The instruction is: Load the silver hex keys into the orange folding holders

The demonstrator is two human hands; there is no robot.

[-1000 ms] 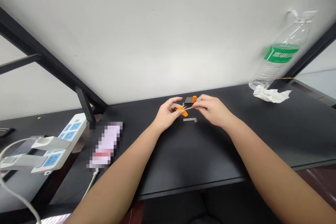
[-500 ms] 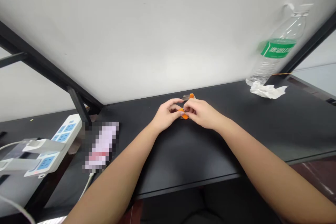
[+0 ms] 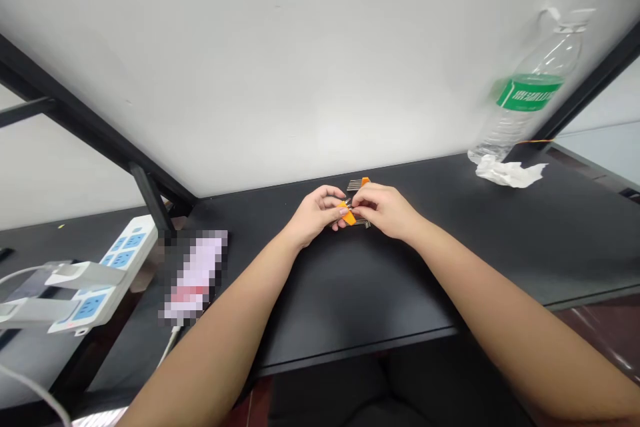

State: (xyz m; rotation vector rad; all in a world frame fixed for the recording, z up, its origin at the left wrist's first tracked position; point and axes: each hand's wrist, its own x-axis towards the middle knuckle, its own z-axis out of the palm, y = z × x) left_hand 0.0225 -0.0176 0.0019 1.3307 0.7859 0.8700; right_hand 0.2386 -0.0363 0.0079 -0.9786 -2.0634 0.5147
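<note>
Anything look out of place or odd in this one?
A crumpled white tissue lies loose by the foot of the bottle, like litter on the black tabletop. The orange holder in the left hand shows no obvious damage, though it's partly covered.

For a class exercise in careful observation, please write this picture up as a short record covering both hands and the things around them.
Left hand: pinches an orange holder
Right hand: fingertips close by the holder; grip unclear
Beyond hands: second holder, with thin metal rods
Beneath hands: bent metal keys, partly hidden
Right side: clear bottle, green label; crumpled tissue
Left side: power strip
</note>
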